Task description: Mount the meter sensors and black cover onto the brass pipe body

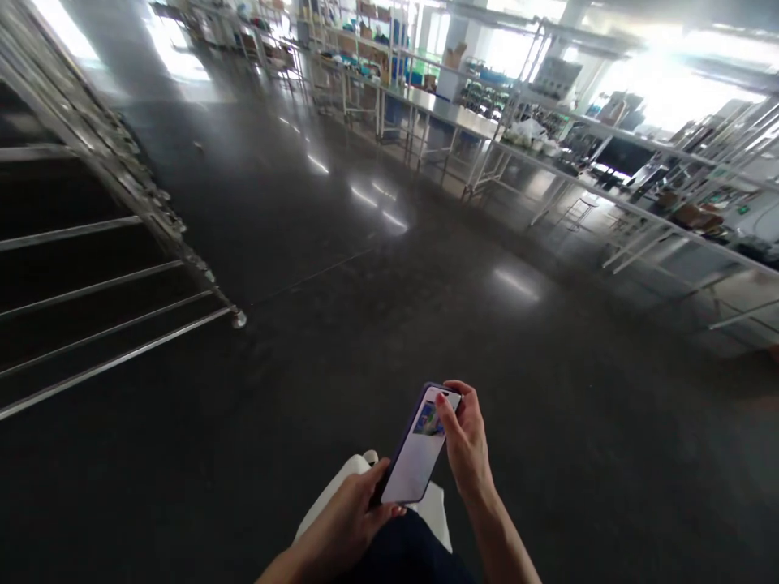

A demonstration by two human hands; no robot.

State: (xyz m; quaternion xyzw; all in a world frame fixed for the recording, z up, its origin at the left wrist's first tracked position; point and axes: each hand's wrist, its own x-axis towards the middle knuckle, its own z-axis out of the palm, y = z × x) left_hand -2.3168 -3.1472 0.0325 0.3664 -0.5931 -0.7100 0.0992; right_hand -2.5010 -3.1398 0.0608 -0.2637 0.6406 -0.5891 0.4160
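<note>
A smartphone in a dark purple case is held tilted above my lap, its screen lit mostly white with a small colourful picture near the top. My left hand grips its lower left side and bottom corner. Around the upper right edge curls my right hand, its thumb over the top of the screen and its fingers behind the phone. Below the phone I see white clothing or footwear and dark cloth, partly covered by my hands.
A dark glossy floor stretches ahead. On the left stands a metal frame with several bars. Along the back and right run long workbenches with shelves, boxes, tools and a dark monitor.
</note>
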